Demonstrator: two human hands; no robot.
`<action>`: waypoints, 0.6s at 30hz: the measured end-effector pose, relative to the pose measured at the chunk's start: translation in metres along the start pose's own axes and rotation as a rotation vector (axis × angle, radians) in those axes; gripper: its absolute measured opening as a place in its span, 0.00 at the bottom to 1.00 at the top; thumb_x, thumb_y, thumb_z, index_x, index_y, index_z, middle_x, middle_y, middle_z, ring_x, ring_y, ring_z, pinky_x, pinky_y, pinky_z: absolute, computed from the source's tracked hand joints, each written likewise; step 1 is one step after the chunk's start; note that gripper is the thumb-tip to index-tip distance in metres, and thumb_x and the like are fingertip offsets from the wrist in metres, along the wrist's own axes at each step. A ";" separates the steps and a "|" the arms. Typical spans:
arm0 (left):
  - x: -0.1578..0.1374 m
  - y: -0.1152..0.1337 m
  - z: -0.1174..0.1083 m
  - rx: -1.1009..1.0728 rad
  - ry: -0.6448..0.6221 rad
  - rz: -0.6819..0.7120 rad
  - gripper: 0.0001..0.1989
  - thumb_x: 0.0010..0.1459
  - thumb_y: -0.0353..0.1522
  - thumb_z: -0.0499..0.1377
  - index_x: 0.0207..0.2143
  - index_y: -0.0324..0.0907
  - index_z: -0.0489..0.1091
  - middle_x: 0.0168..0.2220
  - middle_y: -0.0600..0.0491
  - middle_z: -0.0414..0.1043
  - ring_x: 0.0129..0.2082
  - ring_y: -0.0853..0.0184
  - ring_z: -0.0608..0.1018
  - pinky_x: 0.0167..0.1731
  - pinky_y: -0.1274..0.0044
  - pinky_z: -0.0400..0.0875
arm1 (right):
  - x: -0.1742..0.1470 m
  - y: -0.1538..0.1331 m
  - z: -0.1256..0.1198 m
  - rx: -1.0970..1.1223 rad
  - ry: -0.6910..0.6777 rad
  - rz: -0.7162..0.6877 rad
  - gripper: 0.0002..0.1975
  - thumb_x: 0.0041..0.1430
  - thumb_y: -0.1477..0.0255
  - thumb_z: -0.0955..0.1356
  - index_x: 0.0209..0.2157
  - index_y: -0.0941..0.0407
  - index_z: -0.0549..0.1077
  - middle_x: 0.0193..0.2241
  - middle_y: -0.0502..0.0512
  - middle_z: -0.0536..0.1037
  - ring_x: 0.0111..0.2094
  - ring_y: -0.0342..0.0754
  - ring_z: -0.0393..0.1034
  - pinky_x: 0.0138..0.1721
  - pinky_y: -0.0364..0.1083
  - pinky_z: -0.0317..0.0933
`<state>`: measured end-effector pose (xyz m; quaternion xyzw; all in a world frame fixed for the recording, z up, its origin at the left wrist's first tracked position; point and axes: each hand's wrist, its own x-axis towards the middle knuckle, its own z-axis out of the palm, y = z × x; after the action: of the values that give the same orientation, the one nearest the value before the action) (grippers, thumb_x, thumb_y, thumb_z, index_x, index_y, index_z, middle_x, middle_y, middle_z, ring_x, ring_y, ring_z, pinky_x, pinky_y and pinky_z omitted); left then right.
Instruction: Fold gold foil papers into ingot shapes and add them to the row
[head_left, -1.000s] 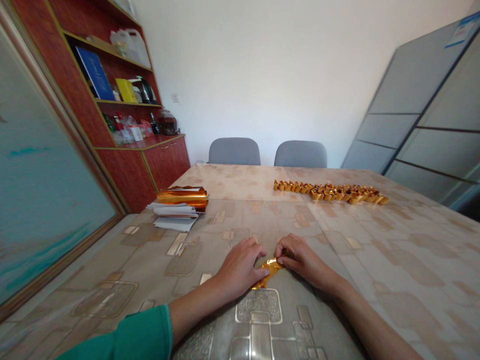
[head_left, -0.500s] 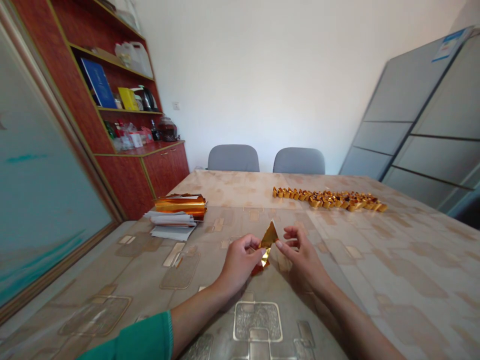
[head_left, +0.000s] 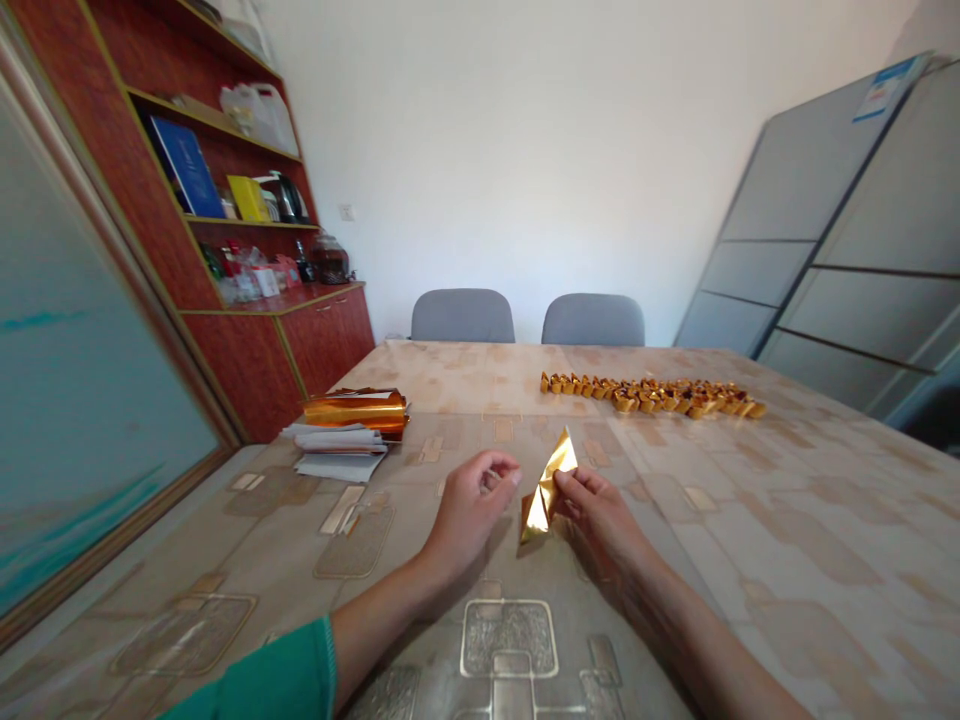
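Observation:
A sheet of shiny gold foil paper [head_left: 541, 508], folded to a pointed shape with a pinched middle, stands tilted just above the table. My right hand [head_left: 600, 508] pinches its right edge between thumb and fingers. Left of the paper and apart from it is my left hand [head_left: 476, 500], fingers curled and thumb against the index finger, with nothing visible in the grip. Farther back on the right lies a cluster of several folded gold paper pieces [head_left: 651, 396]. A stack of curled gold foil sheets [head_left: 356, 410] rests on the left, beside grey-white paper sheets [head_left: 341, 450].
A patterned cover lies over the table [head_left: 795, 560]. Two grey chairs [head_left: 463, 315] stand behind the far edge. At the left is a red-brown cabinet [head_left: 247, 350] with shelves of household items, and at the right a grey refrigerator-like cabinet [head_left: 787, 200].
My left hand has let go of the gold foil paper and moved slightly left. My right hand now holds the paper, which is turned with its bright face showing.

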<state>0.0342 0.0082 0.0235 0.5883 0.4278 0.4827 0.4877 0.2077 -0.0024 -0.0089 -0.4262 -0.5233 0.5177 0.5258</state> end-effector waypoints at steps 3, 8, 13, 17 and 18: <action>0.003 -0.009 0.004 -0.066 -0.137 -0.099 0.16 0.52 0.44 0.64 0.31 0.38 0.74 0.25 0.53 0.72 0.24 0.68 0.73 0.21 0.80 0.64 | 0.000 0.002 0.004 0.097 0.005 0.062 0.16 0.56 0.53 0.70 0.31 0.52 0.71 0.26 0.53 0.77 0.27 0.51 0.71 0.31 0.49 0.66; 0.005 -0.020 0.008 -0.180 -0.181 -0.235 0.18 0.45 0.42 0.70 0.27 0.37 0.72 0.21 0.54 0.71 0.19 0.71 0.72 0.19 0.81 0.64 | -0.001 0.003 0.008 0.153 -0.028 0.140 0.16 0.53 0.57 0.73 0.31 0.53 0.71 0.26 0.51 0.76 0.26 0.49 0.71 0.31 0.48 0.65; 0.009 -0.016 0.000 -0.307 -0.089 -0.291 0.18 0.44 0.41 0.71 0.30 0.37 0.72 0.25 0.53 0.74 0.23 0.73 0.75 0.23 0.83 0.67 | -0.006 -0.004 0.006 0.155 0.035 0.113 0.17 0.58 0.53 0.70 0.38 0.51 0.69 0.31 0.50 0.75 0.30 0.48 0.71 0.31 0.46 0.64; 0.010 -0.016 -0.002 -0.374 -0.018 -0.321 0.18 0.45 0.40 0.72 0.30 0.38 0.71 0.25 0.54 0.74 0.23 0.73 0.76 0.24 0.84 0.69 | -0.007 -0.001 0.005 0.106 0.035 0.118 0.21 0.54 0.54 0.74 0.41 0.52 0.69 0.32 0.52 0.76 0.30 0.48 0.70 0.29 0.45 0.61; 0.009 -0.016 -0.002 -0.388 -0.010 -0.332 0.18 0.45 0.39 0.72 0.30 0.38 0.71 0.25 0.54 0.74 0.23 0.73 0.76 0.24 0.84 0.69 | -0.006 0.001 0.005 0.108 0.027 0.122 0.23 0.52 0.54 0.75 0.42 0.53 0.69 0.32 0.53 0.76 0.30 0.48 0.70 0.29 0.45 0.61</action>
<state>0.0333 0.0199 0.0088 0.4081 0.4154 0.4661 0.6661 0.2037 -0.0090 -0.0098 -0.4353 -0.4607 0.5705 0.5222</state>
